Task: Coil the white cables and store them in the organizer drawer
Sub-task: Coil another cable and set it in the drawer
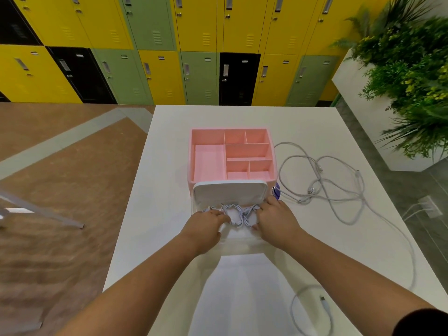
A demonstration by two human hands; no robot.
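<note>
A pink organizer (208,163) with several top compartments stands mid-table. Its white drawer (230,192) is pulled out toward me. Inside the drawer lies a bundle of coiled white cable (238,214). My left hand (206,225) rests at the drawer's left side, fingers on the bundle. At the drawer's right side my right hand (276,218) has its fingers on the bundle too. A loose tangle of white cables (322,183) lies on the table right of the organizer. One more white cable (315,304) loops near the front edge.
The white table (169,190) drops off to a brown floor on the left. A small purple object (276,190) peeks out beside the organizer's right corner. Yellow, green and black lockers (194,57) line the back. Green plants (412,81) in a white planter stand at the right.
</note>
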